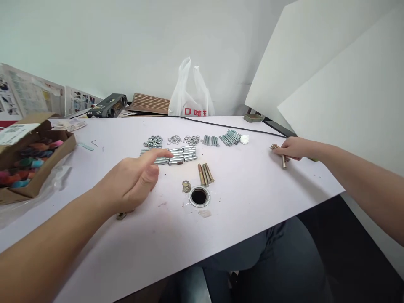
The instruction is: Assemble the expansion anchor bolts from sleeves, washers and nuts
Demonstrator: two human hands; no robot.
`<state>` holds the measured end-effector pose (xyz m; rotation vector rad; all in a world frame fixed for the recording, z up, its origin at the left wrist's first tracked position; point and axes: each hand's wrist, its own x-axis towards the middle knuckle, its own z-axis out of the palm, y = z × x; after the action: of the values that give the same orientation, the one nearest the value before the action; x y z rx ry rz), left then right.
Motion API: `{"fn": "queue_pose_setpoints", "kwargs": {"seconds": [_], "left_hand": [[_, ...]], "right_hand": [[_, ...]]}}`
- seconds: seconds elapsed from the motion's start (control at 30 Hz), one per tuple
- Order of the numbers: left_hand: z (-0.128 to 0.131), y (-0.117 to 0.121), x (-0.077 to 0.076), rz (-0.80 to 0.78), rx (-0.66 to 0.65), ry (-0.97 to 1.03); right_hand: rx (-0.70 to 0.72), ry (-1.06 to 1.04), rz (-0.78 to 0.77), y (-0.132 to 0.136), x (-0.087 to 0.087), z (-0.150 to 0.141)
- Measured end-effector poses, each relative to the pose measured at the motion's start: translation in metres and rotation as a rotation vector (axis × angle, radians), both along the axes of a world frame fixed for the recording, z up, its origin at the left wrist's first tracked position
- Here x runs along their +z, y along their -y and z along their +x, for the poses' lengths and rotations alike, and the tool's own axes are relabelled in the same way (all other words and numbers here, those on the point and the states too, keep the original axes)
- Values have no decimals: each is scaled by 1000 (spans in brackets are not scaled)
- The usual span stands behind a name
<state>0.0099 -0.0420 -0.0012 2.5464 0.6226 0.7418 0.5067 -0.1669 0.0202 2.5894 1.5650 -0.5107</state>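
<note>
My left hand (135,181) is above the table with its index finger stretched toward rows of silver metal sleeves (176,156); its other fingers curl under. A small brass-coloured metal piece (121,216) shows below that hand; whether the curled fingers hold it is unclear. At the right, my right hand (293,148) closes around brass-coloured bolts (284,162), its fingers partly hiding them. Several more brass-coloured bolts (206,173) lie side by side near the middle, with brass-coloured washers (186,186) to their left.
Behind the sleeves are silver nuts (153,141), washers (192,140) and silver bolts (231,137). A round hole with a metal rim (199,205) opens in the table. An open cardboard box (38,185) stands left. A black cable (221,124) and plastic bag (192,94) are behind.
</note>
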Motion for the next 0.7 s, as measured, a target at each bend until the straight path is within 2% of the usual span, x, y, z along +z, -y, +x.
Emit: {"fn": "queue_pose_setpoints", "kwargs": {"seconds": [0.07, 0.17, 0.23, 0.33, 0.37, 0.43, 0.47, 0.53, 0.63, 0.7], "left_hand": [[-3, -2, 5, -43, 35, -46], [-8, -7, 8, -63, 117, -37], [-9, -11, 7, -62, 136, -25], [-11, -16, 3, 12, 154, -17], [-11, -17, 2, 45, 154, -11], [-12, -18, 2, 96, 139, 1], [-12, -19, 2, 109, 127, -1], [-13, -20, 5, 120, 138, 14], [-17, -22, 10, 119, 167, 19], [-21, -25, 13, 125, 168, 7]], "right_hand": [[-47, 56, 1, -5, -16, 11], [45, 129, 182, -7, -31, 13], [61, 200, 272, -7, -33, 9], [-70, 301, 249, -12, -31, 0], [-115, 325, 235, -15, -30, -6], [-114, 360, 269, -23, -30, -29], [-51, 372, 317, -26, -30, -46], [223, 377, 457, -28, -30, -95], [674, 301, 628, -26, -26, -188], [951, 197, 613, -27, -22, -249]]}}
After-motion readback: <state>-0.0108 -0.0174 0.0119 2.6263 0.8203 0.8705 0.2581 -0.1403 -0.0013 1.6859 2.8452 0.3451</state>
